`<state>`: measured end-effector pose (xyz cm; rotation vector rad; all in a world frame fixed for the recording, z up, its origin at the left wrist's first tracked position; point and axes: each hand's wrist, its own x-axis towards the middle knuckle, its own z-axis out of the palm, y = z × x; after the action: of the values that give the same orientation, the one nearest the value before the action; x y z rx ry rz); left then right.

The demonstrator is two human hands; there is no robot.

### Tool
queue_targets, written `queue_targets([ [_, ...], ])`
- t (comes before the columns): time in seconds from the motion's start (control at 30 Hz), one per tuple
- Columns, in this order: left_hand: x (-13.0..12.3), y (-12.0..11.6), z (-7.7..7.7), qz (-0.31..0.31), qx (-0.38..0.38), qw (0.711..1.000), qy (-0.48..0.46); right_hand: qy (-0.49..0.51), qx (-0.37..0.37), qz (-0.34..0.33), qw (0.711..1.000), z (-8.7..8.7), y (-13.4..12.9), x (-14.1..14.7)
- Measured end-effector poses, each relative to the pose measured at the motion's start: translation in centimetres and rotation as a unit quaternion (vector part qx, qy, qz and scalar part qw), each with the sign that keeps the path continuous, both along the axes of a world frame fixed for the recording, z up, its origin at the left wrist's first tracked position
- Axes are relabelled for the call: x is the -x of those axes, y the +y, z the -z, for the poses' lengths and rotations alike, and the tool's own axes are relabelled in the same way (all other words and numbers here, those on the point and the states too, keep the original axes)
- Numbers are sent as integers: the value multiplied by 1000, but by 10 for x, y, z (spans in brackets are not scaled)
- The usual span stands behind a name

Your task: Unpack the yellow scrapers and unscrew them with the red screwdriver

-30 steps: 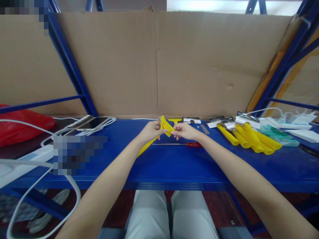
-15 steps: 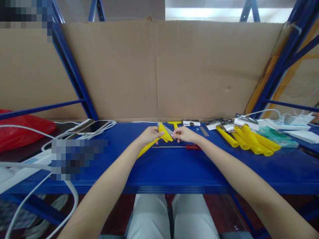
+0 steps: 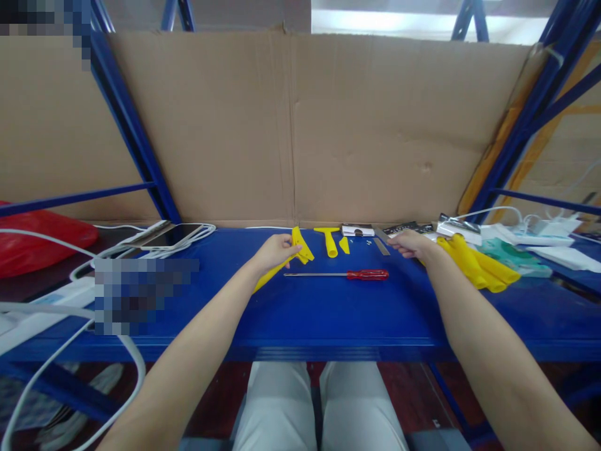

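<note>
The left hand (image 3: pixel 276 252) is closing its thumb and fingers around the yellow tool (image 3: pixel 303 247). The head of this tool is sticking out just beside the fingertips, on their right side, and its handle is running under the hand, toward the lower left. The right hand (image 3: pixel 409 243) is pinching a thin gray blade (image 3: pixel 382 235) at one end; the other end is pointing away from the fingers, to the upper left. The two hands are staying well apart.

Between them, a yellow T-shaped piece (image 3: pixel 331 243), a small yellow piece (image 3: pixel 345 245) and some tiny metal parts (image 3: pixel 369 242) are lying on the blue table (image 3: pixel 328 319). A second blade (image 3: pixel 382 247) is lying just below the pinched one. Nearer to the person, a screwdriver (image 3: pixel 367 275) with red handle is lying sideways, its shaft pointing left. Behind, a white box (image 3: pixel 357 230) is resting near the cardboard (image 3: pixel 375 131). To the right of the right hand, yellow handles (image 3: pixel 479 266) are lying in a pile.
</note>
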<state>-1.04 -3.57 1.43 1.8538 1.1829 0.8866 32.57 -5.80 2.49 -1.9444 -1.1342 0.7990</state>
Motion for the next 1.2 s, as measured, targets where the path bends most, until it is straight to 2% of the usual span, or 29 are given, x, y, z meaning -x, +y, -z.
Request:
queue_targets([
  [0.13,0,1,2,4,1,1000,15,21,46,21,998,12,-2,-9],
  [0.37,0,-1,2,5,-6,1000,28,37,49,37,997,13,2,3],
  [0.6,0,0,4,15,-7,1000,20,-12,59,50,997,20,5,7],
  [0.9,-1,-3,1,16,-13,998,53,-112,53,45,991,20,4,9],
  [1.07,1,0,4,21,-34,998,55,-126,56,36,990,22,4,9],
  [1.2,1,0,5,35,-61,996,50,-220,73,35,972,19,5,6],
])
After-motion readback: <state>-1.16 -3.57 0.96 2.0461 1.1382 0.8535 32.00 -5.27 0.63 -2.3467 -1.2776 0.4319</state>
